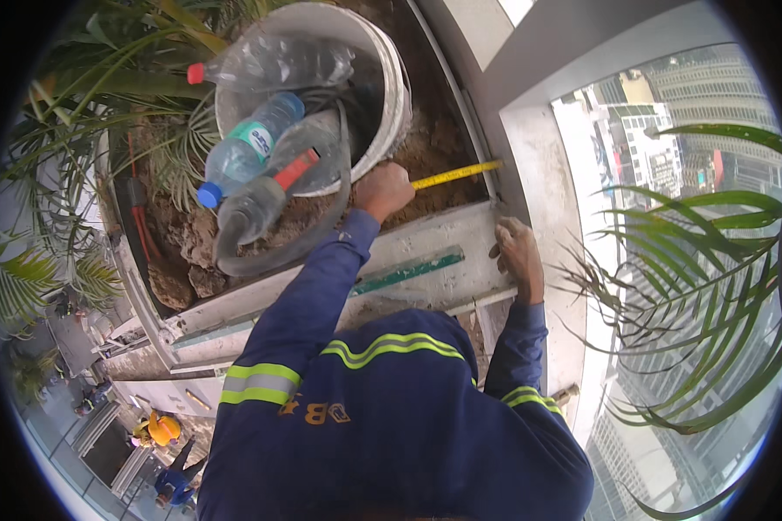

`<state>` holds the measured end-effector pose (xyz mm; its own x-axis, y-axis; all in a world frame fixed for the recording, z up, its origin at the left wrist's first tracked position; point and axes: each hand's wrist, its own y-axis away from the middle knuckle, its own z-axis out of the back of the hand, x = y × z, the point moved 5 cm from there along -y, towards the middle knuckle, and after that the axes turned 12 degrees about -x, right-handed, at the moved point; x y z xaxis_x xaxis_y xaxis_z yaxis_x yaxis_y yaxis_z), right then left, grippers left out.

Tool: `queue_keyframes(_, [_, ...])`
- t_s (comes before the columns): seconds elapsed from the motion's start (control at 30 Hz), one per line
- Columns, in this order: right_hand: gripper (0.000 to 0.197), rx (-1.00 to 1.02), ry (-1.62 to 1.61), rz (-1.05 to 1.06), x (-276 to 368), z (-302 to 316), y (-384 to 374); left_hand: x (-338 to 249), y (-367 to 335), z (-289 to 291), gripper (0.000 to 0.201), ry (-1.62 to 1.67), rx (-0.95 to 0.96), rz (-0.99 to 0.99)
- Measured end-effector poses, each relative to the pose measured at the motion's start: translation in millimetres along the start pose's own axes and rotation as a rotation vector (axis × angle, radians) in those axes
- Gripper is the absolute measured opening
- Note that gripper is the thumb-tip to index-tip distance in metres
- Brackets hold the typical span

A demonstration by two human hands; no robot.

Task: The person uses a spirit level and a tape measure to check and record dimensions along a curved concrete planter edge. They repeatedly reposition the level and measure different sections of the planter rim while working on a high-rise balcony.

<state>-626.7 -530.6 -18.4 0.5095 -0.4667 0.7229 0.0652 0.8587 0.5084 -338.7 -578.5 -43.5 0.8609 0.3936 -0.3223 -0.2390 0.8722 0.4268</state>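
Note:
My left hand [385, 191] is closed, knuckles up, at the near side of a white bucket. From it a yellow tape measure [456, 175] runs out to the right, over the soil, to the planter's metal edge. The tape's case is not visible, covered by the hand. My right hand [520, 253] sits lower, at the planter's near right corner, its fingers bent but apart by the pale ledge [460, 227]. I see nothing held in it. The white bucket [397, 104] holds clear plastic bottles, one with a blue cap [274, 122], and a grey hose [274, 262].
Soil and rocks [202, 247] fill the planter, with palm fronds [104, 87] at its left. A green strip [413, 269] lies along the ledge. Glass on the right shows tall buildings far below, behind another palm [704, 286]. People, one in orange [162, 428], are at the lower left.

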Motion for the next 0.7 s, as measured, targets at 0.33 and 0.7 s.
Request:
queue_keyframes(0.33, [0.036,0.0,0.068,0.377,44,-18,28,58,146,59,0.065,0.517,-0.183,-0.151])
queue_keyframes(0.7, [0.041,0.316,0.264,0.97,68,-148,152,166,258,-25,0.055,1.236,-0.266,0.182])
